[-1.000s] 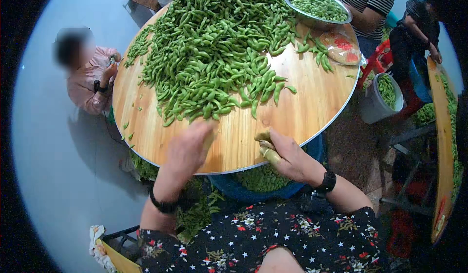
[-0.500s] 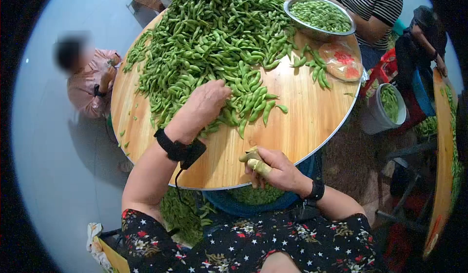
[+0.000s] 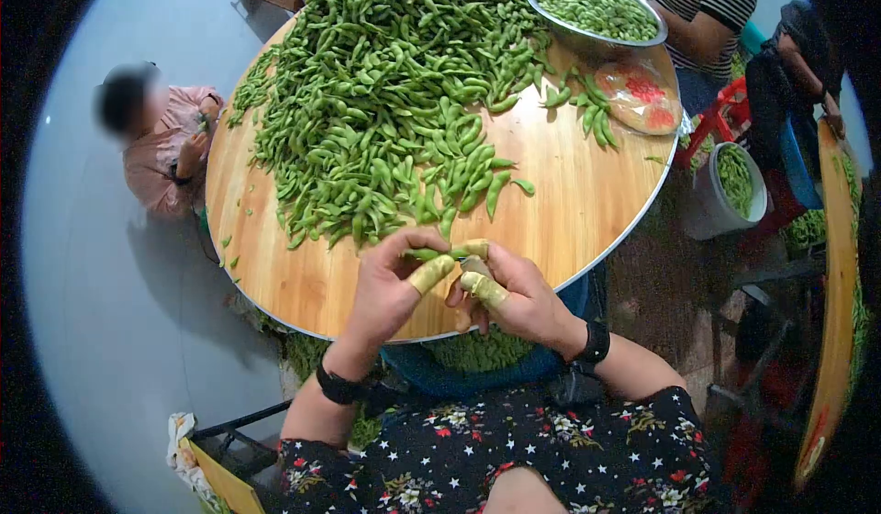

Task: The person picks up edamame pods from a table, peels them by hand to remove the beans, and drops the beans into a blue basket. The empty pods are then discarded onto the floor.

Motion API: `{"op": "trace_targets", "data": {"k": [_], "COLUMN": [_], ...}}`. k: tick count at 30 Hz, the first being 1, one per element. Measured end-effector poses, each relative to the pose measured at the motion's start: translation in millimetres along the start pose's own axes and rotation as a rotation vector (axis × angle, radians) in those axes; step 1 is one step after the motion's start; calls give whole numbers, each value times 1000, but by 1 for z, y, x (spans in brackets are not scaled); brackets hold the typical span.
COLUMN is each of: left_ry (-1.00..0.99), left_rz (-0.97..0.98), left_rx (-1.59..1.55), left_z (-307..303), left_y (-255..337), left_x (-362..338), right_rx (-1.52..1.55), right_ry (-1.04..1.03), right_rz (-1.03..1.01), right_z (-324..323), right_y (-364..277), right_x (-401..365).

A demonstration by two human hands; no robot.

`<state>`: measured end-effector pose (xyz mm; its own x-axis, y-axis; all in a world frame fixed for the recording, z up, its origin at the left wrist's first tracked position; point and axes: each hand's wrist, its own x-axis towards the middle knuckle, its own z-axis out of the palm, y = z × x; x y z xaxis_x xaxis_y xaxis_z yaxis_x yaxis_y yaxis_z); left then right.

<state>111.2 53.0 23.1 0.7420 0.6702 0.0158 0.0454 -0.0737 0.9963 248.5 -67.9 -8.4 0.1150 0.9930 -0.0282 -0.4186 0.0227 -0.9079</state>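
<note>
hands: left hand + right hand pinch 1 pod | pod heap on table

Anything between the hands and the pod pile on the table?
Nothing visible. The left hand and right hand hold one pod between them at the near edge of the table. The pile starts just beyond the fingertips.

One metal bowl; one white bucket (pods beyond counting)

Smooth grey floor; round wooden table; second wooden table at right
</note>
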Motion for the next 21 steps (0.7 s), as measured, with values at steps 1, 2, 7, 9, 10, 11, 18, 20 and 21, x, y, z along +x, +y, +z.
{"op": "trace_targets", "data": {"k": [1, 2, 7, 9, 10, 11, 18, 20, 21], "left_ry": [9, 17, 3, -35, -41, -80, -251, -264, -274], "left_rz": [74, 149, 318, 238, 236, 232, 263, 274, 284], "left_rx": [194, 388, 779, 752, 748, 758, 810, 798, 791], "left_z": [0, -1, -3, -5, -7, -10, -22, -23, -23], "left_y": [-2, -3, 15, 13, 13, 15, 16, 18, 19], "left_x": [-6, -11, -32, -38, -40, -40, -48, -51, -53], "right_rx": [-57, -113, -268, -355, -467, -580, -633, -669, -670], "right_ry": [-6, -13, -22, -25, -50, -76, -67, -87, -85], "right_rz": [21, 42, -54, -101, -109, -115, -28, -38, -36], "right_z": [0, 1, 7, 7, 5, 5, 17, 19, 20], "right_y": [0, 1, 6, 6, 6, 6, -7, -7, -7], "right_x": [-1, -3, -8, -9, -11, -12, -25, -28, -30]}}
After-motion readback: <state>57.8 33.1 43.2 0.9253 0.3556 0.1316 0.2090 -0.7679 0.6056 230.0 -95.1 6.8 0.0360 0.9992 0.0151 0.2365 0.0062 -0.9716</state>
